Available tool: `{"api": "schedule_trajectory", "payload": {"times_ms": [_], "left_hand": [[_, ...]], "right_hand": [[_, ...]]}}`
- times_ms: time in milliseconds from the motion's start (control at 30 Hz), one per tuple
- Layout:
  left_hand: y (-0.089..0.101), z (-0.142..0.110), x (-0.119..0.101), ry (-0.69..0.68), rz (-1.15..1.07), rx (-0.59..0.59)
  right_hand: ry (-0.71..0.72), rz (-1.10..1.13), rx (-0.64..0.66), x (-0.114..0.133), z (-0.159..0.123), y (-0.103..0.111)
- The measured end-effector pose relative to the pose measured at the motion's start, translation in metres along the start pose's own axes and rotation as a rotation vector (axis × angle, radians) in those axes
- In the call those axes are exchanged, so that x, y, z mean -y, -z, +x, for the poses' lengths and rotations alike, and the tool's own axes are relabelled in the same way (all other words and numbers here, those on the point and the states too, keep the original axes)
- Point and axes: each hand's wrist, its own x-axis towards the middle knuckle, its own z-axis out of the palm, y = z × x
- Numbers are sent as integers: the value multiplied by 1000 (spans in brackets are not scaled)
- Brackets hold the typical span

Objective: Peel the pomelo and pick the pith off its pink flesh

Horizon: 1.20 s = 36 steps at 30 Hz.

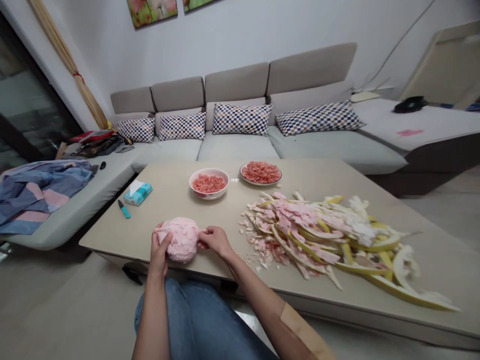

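Observation:
A peeled pomelo (182,240), round and covered in pale pink pith, is held over the front edge of the table. My left hand (160,250) grips it from the left, thumb lying across its front. At its right side my right hand (215,240) pinches a bit of pink pith between thumb and fingers, with the pith still joined to the fruit. Behind the fruit stands a white bowl (209,196) of red pomelo flesh. A dark-rimmed plate (261,183) heaped with more red flesh is to its right.
A wide pile of pomelo peel (318,235) and pith scraps covers the table's right part. On the left lie a blue tissue pack (138,193) and a small blue-handled knife (124,209). A grey sofa (236,147) with checked cushions runs behind the table (165,172).

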Motion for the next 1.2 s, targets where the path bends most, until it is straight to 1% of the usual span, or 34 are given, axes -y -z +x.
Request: {"api": "schedule_trajectory", "payload": {"times_ms": [200,333,400,467,500,533,600,633,667,700,733,767,800,833,867,900,933,967,1000,1067,1100,1133,1200], "left_hand": [[4,1,-1,10,-35,3],[7,3,1,34,-84,-48],[7,4,2,36,-100,-53],[7,3,2,35,-107,-41],[6,3,2,36,-110,-39],[5,2,2,37,-114,-39],[3,1,1,37,-123,-46],[2,1,1,36,-126,-50],[2,1,0,35,-127,-55],[1,1,0,34,-127,-61],[1,1,0,33,-127,-66],[1,1,1,32,-127,-71],[1,2,1,30,-129,-76],[2,2,2,29,-131,-80],[2,3,2,29,-134,-84],[2,3,3,32,-138,-88],[3,3,3,35,-141,-91],[3,3,3,37,-142,-91],[3,3,2,38,-141,-88],[3,3,2,36,-133,-75],[3,3,1,35,-127,-69],[3,3,1,34,-120,-65],[2,3,1,31,-109,-58]], "right_hand": [[-38,92,0,-6,4,1],[-1,137,4,-8,-2,7],[37,157,8,-7,-10,20],[134,105,-34,-4,-21,44],[233,19,-92,-2,-27,60],[349,-115,-178,1,-34,80],[552,-397,-430,8,-46,121],[621,-528,-562,12,-52,141],[659,-667,-678,15,-56,157],[672,-784,-790,17,-59,169],[680,-870,-870,18,-61,175],[694,-920,-913,17,-62,175],[717,-925,-907,13,-61,169],[744,-888,-845,9,-60,157],[773,-815,-745,3,-57,140],[768,-709,-587,-3,-54,120],[725,-595,-424,-9,-49,99],[650,-484,-289,-13,-44,78],[568,-381,-198,-16,-39,59],[445,-238,-107,-16,-29,28],[401,-189,-80,-15,-24,18],[372,-158,-60,-13,-20,12],[349,-134,-33,-10,-13,5]]}}
